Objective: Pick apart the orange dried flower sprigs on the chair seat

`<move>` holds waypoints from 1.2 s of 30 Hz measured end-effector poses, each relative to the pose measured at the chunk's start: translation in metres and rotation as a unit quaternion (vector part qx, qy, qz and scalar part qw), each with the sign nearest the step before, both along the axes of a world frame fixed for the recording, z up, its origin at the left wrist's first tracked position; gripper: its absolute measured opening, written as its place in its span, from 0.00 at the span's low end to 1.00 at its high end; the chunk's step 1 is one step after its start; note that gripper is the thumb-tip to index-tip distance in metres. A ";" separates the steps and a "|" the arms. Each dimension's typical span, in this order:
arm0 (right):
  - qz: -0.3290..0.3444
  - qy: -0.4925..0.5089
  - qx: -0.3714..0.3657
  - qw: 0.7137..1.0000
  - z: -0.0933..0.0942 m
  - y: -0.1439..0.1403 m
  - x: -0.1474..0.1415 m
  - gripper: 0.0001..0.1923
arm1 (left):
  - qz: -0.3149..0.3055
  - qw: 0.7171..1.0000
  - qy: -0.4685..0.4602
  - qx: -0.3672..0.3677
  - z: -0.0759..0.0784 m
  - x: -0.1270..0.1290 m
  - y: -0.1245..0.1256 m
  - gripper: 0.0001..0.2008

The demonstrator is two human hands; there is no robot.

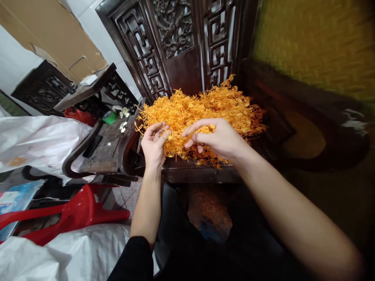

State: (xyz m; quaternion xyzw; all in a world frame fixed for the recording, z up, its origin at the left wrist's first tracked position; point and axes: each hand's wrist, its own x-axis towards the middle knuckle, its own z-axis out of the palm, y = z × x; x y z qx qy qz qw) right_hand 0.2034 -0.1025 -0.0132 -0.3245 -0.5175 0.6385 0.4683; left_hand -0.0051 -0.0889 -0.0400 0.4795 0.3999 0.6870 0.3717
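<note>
The left hand (152,145) has its thumb and fingertips drawn together, pinching a small orange piece (169,136) at the near edge of a large orange pile (187,109). Just to its right, the right hand (219,137) is loosely curled over the front of the pile, thumb and index finger apart at the tips; orange strands show in the hollow between them, but whether they are gripped or simply lie behind cannot be told. The tangled, branching pile lies directly beyond both hands and spreads outward past the right one, on the seat of a dark wooden chair (199,173) whose carved backrest (183,76) rises behind it. Below the hands, near the person's legs, is a bag (209,210) with orange-red bits showing. To the left of the left hand stands another dark wooden seat (107,156), carrying a green roll (109,117) and pale flower-shaped pieces (124,112). Farther left lies a white sack (47,136), and a red plastic stool (84,207) is lower down on that side.
</note>
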 end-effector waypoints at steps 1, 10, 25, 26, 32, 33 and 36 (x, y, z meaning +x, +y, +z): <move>0.036 -0.006 -0.006 0.999 -0.002 -0.002 -0.003 0.09 | 0.017 1.000 0.013 0.015 0.000 0.001 0.000 0.23; 0.140 0.152 -0.148 0.967 -0.023 -0.010 -0.052 0.30 | 0.058 0.975 0.113 0.184 0.006 0.020 -0.014 0.12; 0.135 0.106 -0.035 0.984 -0.022 -0.014 -0.047 0.17 | -0.102 0.950 0.256 0.147 0.007 -0.005 -0.021 0.08; 0.155 0.104 -0.043 0.981 -0.020 -0.013 -0.044 0.16 | -0.115 0.941 0.274 0.161 0.009 -0.007 -0.021 0.08; 0.208 0.073 -0.040 0.975 -0.016 -0.008 -0.028 0.18 | -0.113 0.892 0.372 0.232 0.017 -0.015 -0.017 0.12; 0.210 0.063 -0.041 0.975 -0.015 -0.007 -0.025 0.18 | -0.105 0.880 0.397 0.238 0.017 -0.015 -0.018 0.13; 0.201 0.038 -0.054 0.977 -0.014 -0.005 -0.021 0.18 | -0.072 0.841 0.470 0.257 0.017 -0.015 -0.022 0.13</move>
